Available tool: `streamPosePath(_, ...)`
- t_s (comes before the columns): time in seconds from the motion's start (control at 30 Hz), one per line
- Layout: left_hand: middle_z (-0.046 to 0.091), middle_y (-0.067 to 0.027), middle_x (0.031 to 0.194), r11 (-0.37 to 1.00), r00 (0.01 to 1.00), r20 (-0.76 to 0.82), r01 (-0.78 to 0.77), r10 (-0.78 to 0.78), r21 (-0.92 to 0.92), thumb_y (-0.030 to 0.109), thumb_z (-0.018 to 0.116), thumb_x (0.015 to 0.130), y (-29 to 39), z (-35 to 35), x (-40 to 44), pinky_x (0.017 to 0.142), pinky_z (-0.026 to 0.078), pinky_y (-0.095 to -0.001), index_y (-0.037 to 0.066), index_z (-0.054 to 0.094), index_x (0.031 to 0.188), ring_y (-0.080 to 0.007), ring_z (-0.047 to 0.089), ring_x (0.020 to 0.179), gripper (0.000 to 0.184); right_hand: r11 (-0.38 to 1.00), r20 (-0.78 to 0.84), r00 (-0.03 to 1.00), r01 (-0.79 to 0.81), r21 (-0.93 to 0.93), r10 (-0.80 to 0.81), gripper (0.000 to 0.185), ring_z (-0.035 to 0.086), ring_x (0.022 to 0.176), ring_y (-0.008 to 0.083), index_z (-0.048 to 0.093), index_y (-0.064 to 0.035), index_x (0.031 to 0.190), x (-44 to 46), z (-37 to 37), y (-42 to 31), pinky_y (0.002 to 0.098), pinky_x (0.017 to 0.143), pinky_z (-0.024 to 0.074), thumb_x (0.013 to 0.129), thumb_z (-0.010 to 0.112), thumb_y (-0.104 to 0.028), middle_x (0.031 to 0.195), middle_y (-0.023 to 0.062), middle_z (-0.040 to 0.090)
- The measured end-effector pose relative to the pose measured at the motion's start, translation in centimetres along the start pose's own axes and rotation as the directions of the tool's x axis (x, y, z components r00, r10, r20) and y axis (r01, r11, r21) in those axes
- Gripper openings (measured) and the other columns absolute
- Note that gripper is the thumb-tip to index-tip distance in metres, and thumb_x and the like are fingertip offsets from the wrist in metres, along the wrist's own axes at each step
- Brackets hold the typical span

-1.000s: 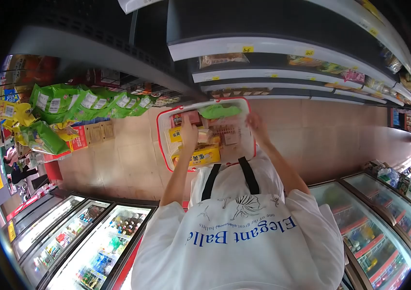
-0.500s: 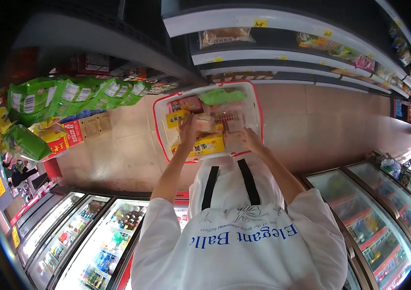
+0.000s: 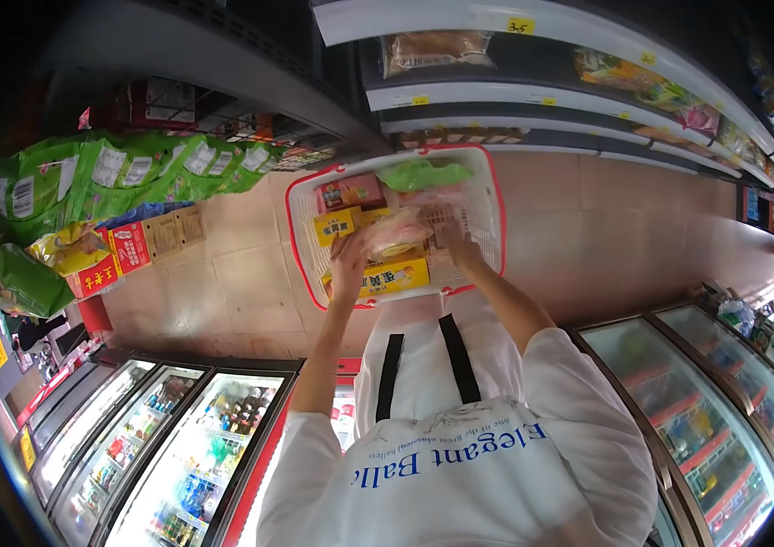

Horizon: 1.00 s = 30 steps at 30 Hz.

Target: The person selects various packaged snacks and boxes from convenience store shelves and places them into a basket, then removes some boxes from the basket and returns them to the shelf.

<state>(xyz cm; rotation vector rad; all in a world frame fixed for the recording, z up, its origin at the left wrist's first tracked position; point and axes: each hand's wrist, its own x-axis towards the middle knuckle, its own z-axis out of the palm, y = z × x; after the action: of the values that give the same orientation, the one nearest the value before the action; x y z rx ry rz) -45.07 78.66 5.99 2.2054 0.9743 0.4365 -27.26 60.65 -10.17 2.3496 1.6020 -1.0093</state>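
Observation:
My left hand (image 3: 348,265) is inside the left part of a white basket (image 3: 500,202) with a red rim, its fingers closed on the edge of a pale, clear-wrapped package (image 3: 394,232). The package lies tilted over yellow boxes. Just right of it, my right hand (image 3: 458,247) reaches into the basket, its fingers blurred and their grip unclear. A long yellow box (image 3: 393,276) lies at the near side, a smaller yellow box (image 3: 337,226) at the left and a red box (image 3: 348,193) behind it. A green bag (image 3: 423,175) sits at the far side.
White-edged shelves (image 3: 460,96) with packaged food stand beyond the basket. Green bags (image 3: 136,173) hang at the left, above red boxes (image 3: 130,249). Glass-topped freezers (image 3: 209,447) line the near left, and more freezers (image 3: 687,410) the near right. Tiled floor (image 3: 246,264) surrounds the basket.
The pale package has shifted and now spreads further right, with my left hand at its left edge. My right hand has moved left and inward from the basket's right rim.

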Motion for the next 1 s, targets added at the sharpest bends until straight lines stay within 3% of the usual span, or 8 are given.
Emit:
streamPosePath(0.1, 0.059, -0.0069, 0.092, 0.886, 0.96, -0.032, 0.245, -0.28, -0.394, 0.009, 0.055, 0.082, -1.1, 0.3, -2.6, 0.073, 0.042, -0.0223, 0.006, 0.058, 0.102, -0.016, 0.055, 0.088, 0.02, 0.994, 0.079, 0.995, -0.055, -0.096, 0.063, 0.064, 0.039, 0.113, 0.0456, 0.015, -0.0145, 0.137, 0.2, 0.3, -0.4, 0.0414, 0.074, 0.0509, 0.081, 0.045, -0.006, 0.141, 0.0209, 0.005)
streamPosePath(0.17, 0.058, -0.0039, 0.099, 0.399, 0.827, 0.154, 0.412, -0.54, -0.819, 0.009, 0.055, 0.083, -1.8, 0.4, -4.4, 0.075, 0.042, -0.022, 0.006, 0.055, 0.107, -0.0171, 0.055, 0.089, 0.024, 0.995, 0.12, 0.989, -0.073, -0.075, 0.081, 0.065, 0.037, 0.114, 0.0454, 0.014, -0.0155, 0.137, 0.5, 0.3, -0.2, 0.0416, 0.076, 0.0499, 0.081, 0.045, -0.006, 0.142, 0.0201, 0.001)
streamPosePath(0.53, 0.053, -0.0114, 0.109, -0.671, 0.794, 0.479, 0.124, -0.375, -0.731, 0.044, 0.04, 0.086, 3.5, 0.3, -5.6, 0.089, 0.04, -0.0452, 0.014, 0.039, 0.123, -0.0228, 0.052, 0.099, 0.048, 0.997, 0.114, 0.992, -0.059, 0.051, 0.052, 0.058, 0.058, 0.085, 0.0369, 0.028, -0.0128, 0.131, 5.0, 3.0, 2.5, 0.0424, 0.069, 0.0493, 0.077, 0.051, -0.011, 0.129, 0.0193, 0.034)
streamPosePath(0.6, 0.054, -0.0117, 0.105, -0.698, 0.806, 0.499, 0.157, -0.319, -0.699, 0.047, 0.041, 0.085, 2.4, 0.7, -5.4, 0.088, 0.041, -0.045, 0.014, 0.039, 0.124, -0.0246, 0.053, 0.096, 0.051, 0.9, -0.033, 0.999, 0.006, 0.436, 0.01, 0.053, 0.056, 0.085, 0.0392, 0.035, -0.0119, 0.125, 5.9, 5.0, 3.4, 0.0438, 0.071, 0.0483, 0.075, 0.054, -0.01, 0.117, 0.0219, 0.039)
streamPosePath(0.73, 0.053, -0.0117, 0.093, -0.693, 0.671, 0.607, 0.189, -0.426, -0.696, 0.053, 0.043, 0.082, 2.9, 0.4, -5.5, 0.085, 0.042, -0.0445, 0.014, 0.036, 0.127, -0.0282, 0.052, 0.085, 0.06, 0.885, -0.032, 0.99, -0.11, 0.452, 0.139, 0.045, 0.058, 0.082, 0.0321, 0.038, -0.0102, 0.122, 5.2, 5.8, 2.8, 0.0374, 0.066, 0.0498, 0.081, 0.054, -0.02, 0.113, 0.0179, 0.044)
streamPosePath(0.8, 0.054, -0.0124, 0.096, -0.683, 0.684, 0.618, 0.236, -0.388, -0.691, 0.052, 0.041, 0.083, 2.6, 0.2, -5.7, 0.087, 0.041, -0.0466, 0.014, 0.036, 0.127, -0.0287, 0.052, 0.091, 0.059, 0.213, -0.084, 0.929, 0.006, 0.977, 0.36, 0.039, 0.056, 0.084, 0.0365, 0.043, -0.0093, 0.114, 6.1, 9.7, 3.3, 0.0421, 0.072, 0.0468, 0.079, 0.057, -0.019, 0.109, 0.0187, 0.044)
streamPosePath(0.9, 0.054, -0.0135, 0.099, -0.723, 0.714, 0.641, 0.28, -0.283, -0.632, 0.052, 0.039, 0.084, 2.1, 0.6, -6.3, 0.089, 0.037, -0.0502, 0.015, 0.034, 0.129, -0.0295, 0.051, 0.099, 0.059, 0.734, -0.195, 0.881, -0.217, 0.643, 0.431, 0.051, 0.051, 0.093, 0.0413, 0.04, -0.0124, 0.117, 2.9, 3.6, 1.2, 0.0461, 0.077, 0.0446, 0.071, 0.062, -0.009, 0.114, 0.0209, 0.036)
streamPosePath(1.0, 0.053, -0.0134, 0.098, -0.722, 0.698, 0.67, 0.324, -0.254, -0.611, 0.055, 0.042, 0.081, 3.6, -0.1, -5.5, 0.089, 0.037, -0.0532, 0.014, 0.032, 0.13, -0.0298, 0.05, 0.096, 0.065, 0.686, -0.201, 0.836, -0.256, 0.681, 0.511, 0.052, 0.052, 0.091, 0.0404, 0.038, -0.011, 0.117, 2.2, 2.3, 0.5, 0.0448, 0.079, 0.044, 0.071, 0.062, -0.012, 0.114, 0.0219, 0.035)
